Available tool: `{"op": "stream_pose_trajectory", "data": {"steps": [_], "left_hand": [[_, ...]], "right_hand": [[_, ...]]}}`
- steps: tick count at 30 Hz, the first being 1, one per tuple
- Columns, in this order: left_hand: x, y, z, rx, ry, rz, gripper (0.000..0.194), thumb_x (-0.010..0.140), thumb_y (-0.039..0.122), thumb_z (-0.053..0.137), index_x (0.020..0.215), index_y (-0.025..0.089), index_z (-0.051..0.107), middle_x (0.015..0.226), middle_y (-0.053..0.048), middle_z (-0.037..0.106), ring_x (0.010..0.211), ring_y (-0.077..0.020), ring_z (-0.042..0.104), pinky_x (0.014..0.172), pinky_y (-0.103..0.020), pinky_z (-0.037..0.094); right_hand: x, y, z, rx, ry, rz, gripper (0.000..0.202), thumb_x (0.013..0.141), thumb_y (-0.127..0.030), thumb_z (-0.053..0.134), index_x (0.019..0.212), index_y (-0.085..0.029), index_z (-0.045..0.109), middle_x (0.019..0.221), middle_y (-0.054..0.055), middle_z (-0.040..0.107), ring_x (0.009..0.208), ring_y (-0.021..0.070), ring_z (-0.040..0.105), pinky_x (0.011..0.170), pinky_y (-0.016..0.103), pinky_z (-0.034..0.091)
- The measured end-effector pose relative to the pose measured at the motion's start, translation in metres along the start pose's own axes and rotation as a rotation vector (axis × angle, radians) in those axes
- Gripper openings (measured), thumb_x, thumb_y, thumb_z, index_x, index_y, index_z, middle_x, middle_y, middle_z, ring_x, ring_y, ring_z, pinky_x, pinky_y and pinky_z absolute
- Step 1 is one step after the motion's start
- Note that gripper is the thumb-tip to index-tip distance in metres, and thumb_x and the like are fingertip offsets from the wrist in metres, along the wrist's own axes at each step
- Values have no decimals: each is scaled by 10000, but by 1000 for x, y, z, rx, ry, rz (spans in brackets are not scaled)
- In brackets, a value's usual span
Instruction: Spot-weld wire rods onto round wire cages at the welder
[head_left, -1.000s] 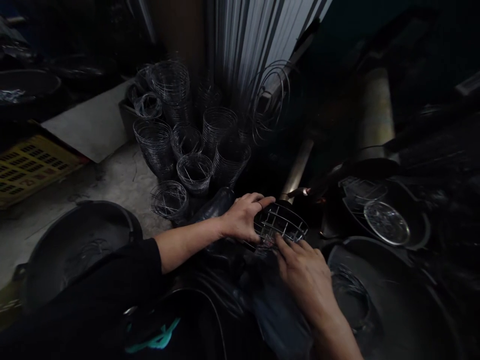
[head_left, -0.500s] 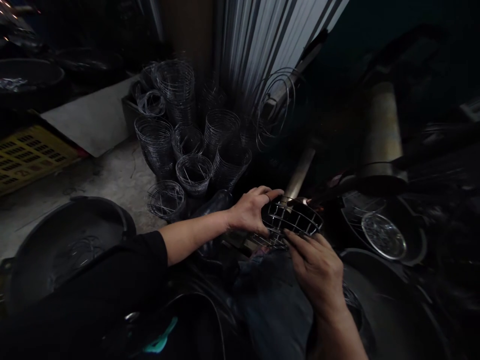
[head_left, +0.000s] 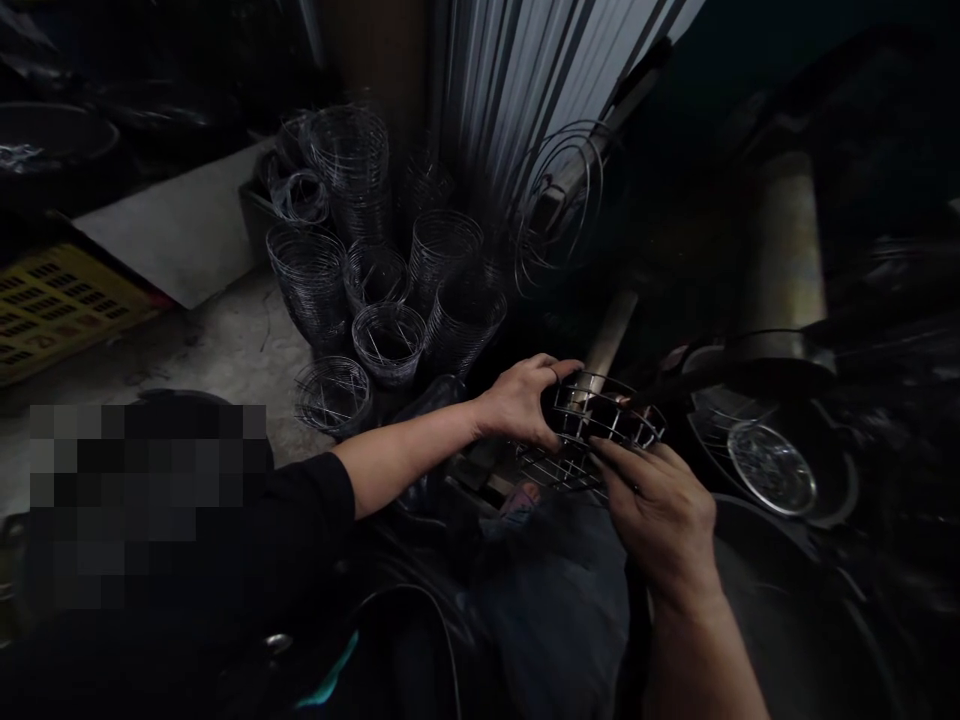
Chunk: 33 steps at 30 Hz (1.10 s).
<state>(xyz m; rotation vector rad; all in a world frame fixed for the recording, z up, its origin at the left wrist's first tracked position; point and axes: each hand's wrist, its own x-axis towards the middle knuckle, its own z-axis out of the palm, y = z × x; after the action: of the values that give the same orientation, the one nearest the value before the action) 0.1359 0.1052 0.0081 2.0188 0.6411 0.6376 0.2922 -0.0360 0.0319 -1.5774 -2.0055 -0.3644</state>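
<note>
A round wire basket (head_left: 581,455) with a grid of thin metal rods is held between my hands, right of the centre. My left hand (head_left: 525,402) grips its left side, thumb and forefinger spread along the rim. My right hand (head_left: 667,505) holds the near right side, fingers pressed on the wires. Just behind the basket, a pale metal bar (head_left: 611,335) slants up. The basket's underside is partly hidden by my right hand and the dark surroundings.
Several stacks of wire rings and baskets (head_left: 390,335) stand on the floor to the left. A yellow crate (head_left: 60,310) is at the far left. Right of my hands are a thick upright cylinder (head_left: 791,250) and a dark basin holding a shiny round wire piece (head_left: 772,468).
Both hands and the wire basket have shifted slightly to the right, and the basket is tilted a little differently. The view has moved slightly too.
</note>
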Motion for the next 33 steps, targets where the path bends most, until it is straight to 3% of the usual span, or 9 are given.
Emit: {"op": "stream_pose_trajectory", "data": {"steps": [8, 13, 21, 25, 27, 30, 33], "left_hand": [[1, -2, -1, 0, -11, 18, 1038, 430, 321, 866, 1381, 165, 481, 1220, -93, 526, 1130, -286, 562, 1009, -422, 484], [3, -6, 2, -35, 9, 30, 959, 440, 335, 864, 1330, 238, 522, 1212, -70, 549, 1130, -283, 559, 1028, -445, 470], [27, -5, -2, 64, 17, 0, 997, 464, 366, 844, 1373, 168, 488, 1205, -101, 556, 1100, -298, 584, 985, -437, 496], [30, -6, -3, 60, -2, -13, 984, 478, 314, 833, 1386, 177, 478, 1222, -102, 553, 1097, -281, 587, 971, -412, 506], [31, -6, -2, 50, -9, -37, 1017, 459, 304, 847, 1394, 172, 470, 1257, -110, 534, 1128, -287, 573, 984, -415, 498], [37, -7, -1, 31, 0, -86, 1090, 413, 330, 886, 1403, 154, 465, 1289, -123, 515, 1160, -301, 557, 997, -421, 489], [46, -9, 0, 11, 26, -108, 1141, 386, 379, 908, 1410, 155, 459, 1305, -128, 515, 1192, -320, 544, 1036, -449, 459]], "right_hand": [[-2, -2, 3, 24, 7, 48, 196, 917, -239, 565, 937, -165, 746, 769, 39, 724, 673, 164, 597, 651, 284, 505], [-3, -2, 4, 53, -4, 127, 214, 913, -276, 557, 943, -210, 759, 807, 42, 738, 709, 176, 625, 692, 311, 524], [14, 21, 12, 55, 4, 203, 226, 890, -322, 567, 896, -219, 767, 789, 45, 732, 731, 186, 646, 679, 306, 515], [11, 17, 11, 30, 23, 223, 242, 901, -335, 574, 956, -199, 767, 798, 58, 738, 696, 186, 643, 689, 319, 517], [5, 8, 6, 44, 114, 289, 257, 907, -313, 585, 1049, -176, 750, 892, 80, 749, 784, 205, 677, 786, 349, 529], [-6, -9, -1, 173, 291, 510, 313, 893, -316, 629, 1157, -170, 711, 997, 97, 741, 885, 228, 695, 856, 379, 536], [-20, -19, 1, 386, 312, 711, 351, 835, -367, 699, 1126, -172, 723, 1027, 98, 736, 887, 235, 697, 869, 395, 549]]}}
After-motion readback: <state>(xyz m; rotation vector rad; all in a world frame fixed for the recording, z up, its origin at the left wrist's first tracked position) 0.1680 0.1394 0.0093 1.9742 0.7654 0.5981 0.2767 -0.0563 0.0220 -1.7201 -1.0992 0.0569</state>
